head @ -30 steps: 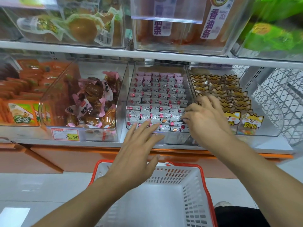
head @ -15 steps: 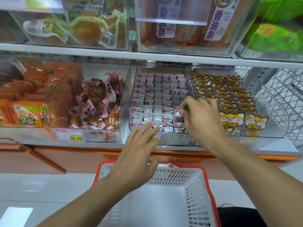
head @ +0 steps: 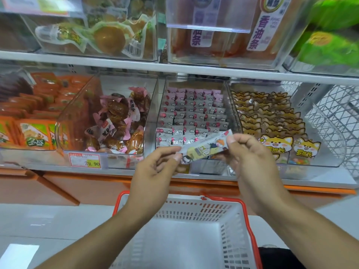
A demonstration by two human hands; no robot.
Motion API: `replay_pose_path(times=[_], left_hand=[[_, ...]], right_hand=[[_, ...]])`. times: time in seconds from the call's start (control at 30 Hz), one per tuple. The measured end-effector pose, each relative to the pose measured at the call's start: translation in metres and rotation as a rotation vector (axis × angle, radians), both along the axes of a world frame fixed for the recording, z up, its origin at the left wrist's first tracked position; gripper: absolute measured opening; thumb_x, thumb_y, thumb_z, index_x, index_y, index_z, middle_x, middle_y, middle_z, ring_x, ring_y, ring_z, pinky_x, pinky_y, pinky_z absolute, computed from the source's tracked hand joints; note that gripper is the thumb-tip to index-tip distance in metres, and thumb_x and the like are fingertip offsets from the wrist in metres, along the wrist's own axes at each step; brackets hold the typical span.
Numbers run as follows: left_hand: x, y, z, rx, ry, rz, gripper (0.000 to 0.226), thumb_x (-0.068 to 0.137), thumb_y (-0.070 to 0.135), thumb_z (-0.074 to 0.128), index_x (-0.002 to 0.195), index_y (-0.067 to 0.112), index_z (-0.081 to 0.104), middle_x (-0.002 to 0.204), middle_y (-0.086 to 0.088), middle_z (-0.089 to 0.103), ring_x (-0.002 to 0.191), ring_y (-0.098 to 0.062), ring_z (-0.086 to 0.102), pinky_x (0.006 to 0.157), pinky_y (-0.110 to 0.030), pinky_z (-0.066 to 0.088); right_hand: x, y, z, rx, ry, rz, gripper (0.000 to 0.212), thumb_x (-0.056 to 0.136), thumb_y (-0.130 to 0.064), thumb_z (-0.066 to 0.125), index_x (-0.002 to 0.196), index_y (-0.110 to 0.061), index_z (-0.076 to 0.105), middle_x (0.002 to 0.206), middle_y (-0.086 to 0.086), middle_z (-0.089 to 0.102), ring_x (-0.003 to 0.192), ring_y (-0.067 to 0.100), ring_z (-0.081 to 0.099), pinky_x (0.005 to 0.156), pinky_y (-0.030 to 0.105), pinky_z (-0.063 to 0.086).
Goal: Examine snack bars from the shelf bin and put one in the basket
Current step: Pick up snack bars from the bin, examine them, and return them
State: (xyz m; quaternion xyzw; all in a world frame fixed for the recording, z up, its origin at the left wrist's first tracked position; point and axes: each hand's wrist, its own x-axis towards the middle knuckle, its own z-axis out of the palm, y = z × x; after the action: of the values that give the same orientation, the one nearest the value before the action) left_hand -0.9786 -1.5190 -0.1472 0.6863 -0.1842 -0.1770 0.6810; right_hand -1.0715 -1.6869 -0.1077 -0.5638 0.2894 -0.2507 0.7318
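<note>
Shelf bin (head: 229, 105) of bars; basket (head: 194, 233) bare.

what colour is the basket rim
Orange-red rim on a white basket, clearest in the head view.
</note>
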Motion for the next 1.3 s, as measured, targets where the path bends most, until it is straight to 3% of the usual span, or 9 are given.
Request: replay_pose_path(times=[0.2,0.4,0.6,0.8,0.9,1.0,1.1,1.23,1.3], left_hand=[[0.014,0.004,-0.004,-0.114,0.332,0.104,0.027,0.072,0.043,0.073,0.09,0.024,0.079,0.08,-0.006,0.076,0.08,-0.015,0.074,0.075,-0.023,0.057],[0.015,0.0,-0.01,-0.119,0.391,0.104,0.02,0.097,0.026,0.06,0.093,0.009,0.069,0.068,-0.005,0.059,0.076,-0.016,0.069,0.076,-0.022,0.059],[0.012,-0.001,0.0,-0.239,0.437,-0.065,0.028,0.105,0.022,0.046,0.111,0.0,0.063,0.112,-0.013,0.075,0.111,-0.028,0.069,0.08,-0.026,0.059],[0.013,0.001,-0.001,-0.267,0.451,-0.073,0.027,0.106,0.02,0.043,0.112,0.004,0.064,0.114,-0.012,0.075,0.111,-0.027,0.071,0.079,-0.026,0.059],[0.013,0.001,-0.003,-0.263,0.466,-0.059,0.027,0.106,0.02,0.043,0.113,0.003,0.063,0.114,-0.015,0.075,0.11,-0.028,0.07,0.079,-0.027,0.06],[0.015,0.002,-0.002,-0.261,0.487,-0.044,0.026,0.106,0.02,0.044,0.115,0.004,0.063,0.112,-0.014,0.075,0.107,-0.028,0.072,0.078,-0.027,0.06],[0.015,0.003,-0.001,-0.226,0.503,-0.035,0.024,0.105,0.021,0.047,0.114,0.006,0.063,0.107,-0.014,0.076,0.1,-0.028,0.074,0.078,-0.029,0.061],[0.014,0.004,-0.002,-0.132,0.404,0.033,0.016,0.101,0.028,0.055,0.101,0.016,0.064,0.08,-0.001,0.076,0.089,-0.027,0.076,0.077,-0.029,0.062],[0.012,0.004,-0.001,-0.108,0.336,-0.012,0.021,0.096,0.036,0.06,0.106,0.019,0.067,0.09,-0.004,0.078,0.093,-0.025,0.075,0.082,-0.031,0.061]], right_hand=[[0.001,-0.007,-0.008,0.348,0.025,0.007,0.007,0.095,-0.001,0.062,0.1,0.001,0.067,0.1,0.018,0.071,0.083,0.019,0.077,0.072,0.025,0.061],[0.001,-0.01,-0.013,0.351,0.05,0.016,0.01,0.097,-0.002,0.061,0.106,-0.001,0.065,0.092,0.016,0.078,0.085,0.024,0.077,0.07,0.028,0.062],[0.0,-0.015,-0.017,0.28,0.076,-0.014,0.007,0.099,-0.004,0.06,0.101,-0.004,0.067,0.112,0.02,0.072,0.091,0.023,0.077,0.073,0.027,0.062],[0.0,-0.012,-0.017,0.273,0.087,0.062,0.008,0.1,-0.006,0.057,0.104,-0.005,0.065,0.108,0.02,0.075,0.093,0.027,0.076,0.074,0.03,0.062],[-0.004,-0.01,-0.011,0.172,0.054,0.172,0.021,0.094,-0.016,0.069,0.114,-0.015,0.065,0.114,0.011,0.075,0.097,0.024,0.075,0.078,0.032,0.062],[-0.008,-0.007,-0.008,-0.204,0.127,0.347,0.051,0.079,-0.018,0.084,0.121,-0.04,0.063,0.127,-0.011,0.067,0.102,0.015,0.074,0.081,0.028,0.059],[-0.009,-0.004,-0.009,-0.315,0.101,0.36,0.048,0.08,-0.006,0.083,0.109,-0.042,0.07,0.122,-0.011,0.069,0.102,0.012,0.073,0.083,0.025,0.059],[-0.009,-0.002,-0.01,-0.332,0.114,0.316,0.035,0.076,-0.034,0.083,0.109,-0.04,0.071,0.109,-0.005,0.073,0.085,0.021,0.077,0.079,0.033,0.061],[-0.008,-0.002,-0.01,-0.272,0.118,0.281,0.037,0.074,-0.044,0.08,0.109,-0.036,0.07,0.101,0.001,0.076,0.08,0.022,0.076,0.075,0.034,0.062]])
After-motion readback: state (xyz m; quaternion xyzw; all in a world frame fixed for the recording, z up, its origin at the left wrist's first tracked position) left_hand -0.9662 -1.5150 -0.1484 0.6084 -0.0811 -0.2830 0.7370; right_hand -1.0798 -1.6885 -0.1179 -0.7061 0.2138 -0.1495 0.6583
